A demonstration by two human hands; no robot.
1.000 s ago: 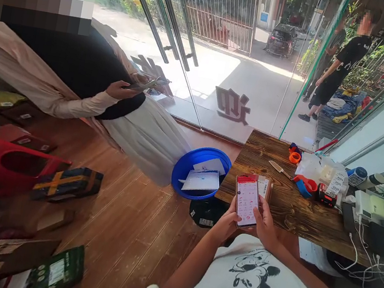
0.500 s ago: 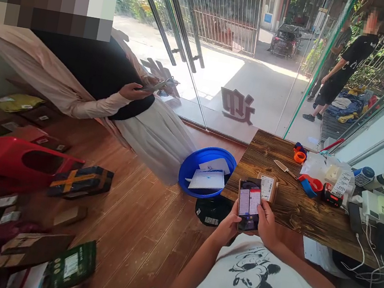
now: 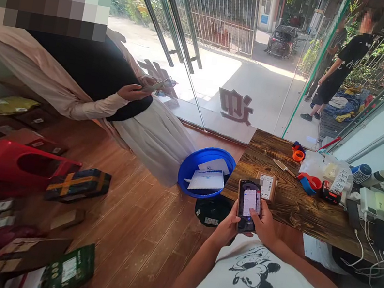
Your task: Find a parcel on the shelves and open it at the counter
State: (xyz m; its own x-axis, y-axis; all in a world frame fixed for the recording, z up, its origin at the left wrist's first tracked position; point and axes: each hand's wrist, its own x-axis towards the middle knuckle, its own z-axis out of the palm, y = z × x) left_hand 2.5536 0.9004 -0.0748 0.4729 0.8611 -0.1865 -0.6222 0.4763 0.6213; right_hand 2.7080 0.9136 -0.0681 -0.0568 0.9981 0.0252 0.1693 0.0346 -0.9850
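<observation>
A dark smartphone (image 3: 248, 197) with its screen lit is held upright over the near edge of the wooden table. My left hand (image 3: 228, 225) is closed around its lower left side, thumb along the edge. My right hand (image 3: 265, 225) grips the lower right side, its thumb lying over the screen; the fingers behind the phone are hidden. Just behind the phone lies a small brown parcel (image 3: 268, 188) with a white label, partly covered by it.
On the wooden table (image 3: 298, 213) lie a knife (image 3: 283, 168), tape rolls (image 3: 309, 182), a label printer (image 3: 331, 191) and cables. A blue bin (image 3: 188, 168) with papers stands at its left. Another person (image 3: 115, 77) stands left, holding a phone. Parcels and a red stool (image 3: 9, 157) crowd the left floor.
The phone's screen has switched to a different display with a white panel. My right thumb has moved lower and further left over the screen. The view has shifted slightly.
</observation>
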